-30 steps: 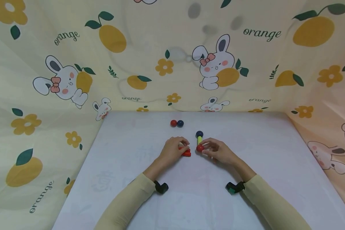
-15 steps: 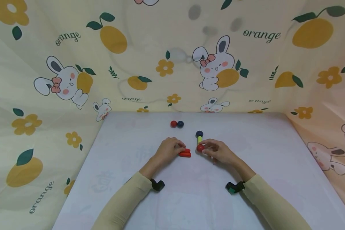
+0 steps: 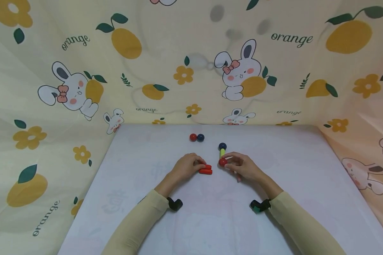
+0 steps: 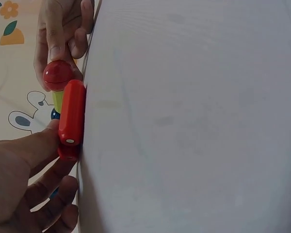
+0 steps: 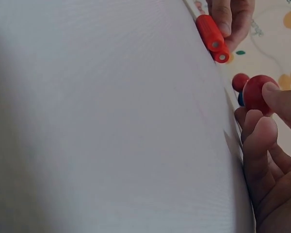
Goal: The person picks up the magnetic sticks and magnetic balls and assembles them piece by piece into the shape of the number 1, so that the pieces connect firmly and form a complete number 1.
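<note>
My right hand [image 3: 245,168] pinches a red ball [image 3: 222,162] between thumb and fingers. A short yellow-green rod [image 3: 222,153] runs from this ball to a dark blue ball [image 3: 222,146] on its far side, like a small dumbbell. To the left, two red rods lie side by side on the table. My left hand [image 3: 186,168] has its thumb and forefinger on the left end of the farther red rod [image 4: 68,153], pinching it. The nearer red rod [image 4: 72,111] lies against it, with pale round spots on the rod ends in the right wrist view.
Farther back on the white table [image 3: 207,219], a loose red ball [image 3: 193,137] and a dark blue ball [image 3: 200,137] touch each other. A printed cloth [image 3: 166,53] with rabbits and oranges rises behind the table and on both sides.
My left hand has drawn back a little to the left, uncovering more of the red rods. My right hand has shifted the ball-and-rod piece slightly away from me.
</note>
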Demonstrator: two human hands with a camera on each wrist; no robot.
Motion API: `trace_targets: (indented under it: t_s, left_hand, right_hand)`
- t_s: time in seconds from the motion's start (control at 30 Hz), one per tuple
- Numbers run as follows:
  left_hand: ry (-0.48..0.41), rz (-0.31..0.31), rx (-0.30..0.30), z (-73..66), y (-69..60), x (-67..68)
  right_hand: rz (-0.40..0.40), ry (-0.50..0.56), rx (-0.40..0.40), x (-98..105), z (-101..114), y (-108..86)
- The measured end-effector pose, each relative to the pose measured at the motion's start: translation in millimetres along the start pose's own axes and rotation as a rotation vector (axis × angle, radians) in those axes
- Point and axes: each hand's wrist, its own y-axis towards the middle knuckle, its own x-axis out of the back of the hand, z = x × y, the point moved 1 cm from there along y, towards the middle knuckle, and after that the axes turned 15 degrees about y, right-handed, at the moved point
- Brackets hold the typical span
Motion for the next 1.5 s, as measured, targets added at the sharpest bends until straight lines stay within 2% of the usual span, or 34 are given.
trace_targets:
  t_s: [0.23,0.43,0.97,1.33,1.5]
  left_hand:
    - [-0.046,-0.004,0.042,1.8,-1.2,-1.4]
    - [-0.134,-0.016,0.078,3.8,-2.9,-1.8]
    - [-0.25,-0.063,0.037,-2.8,-9.0,0.9]
    - [-0.294,-0.024,0.049,-10.9,-10.2,0.1]
    - [-0.366,-0.001,0.062,-16.7,-10.9,0.0]
  right_hand:
    - [-0.005,-0.001,0.016,-0.5,0.7,1.8]
    - [-0.034,-0.006,0.0,-2.2,0.9,3.0]
    - [-0.011,0.024,0.004,-2.3,3.7,2.4]
    - [0.004,0.021,0.034,0.2,2.1,3.8]
    - [0.012,0.035,0.051,0.4,2.5,3.0]
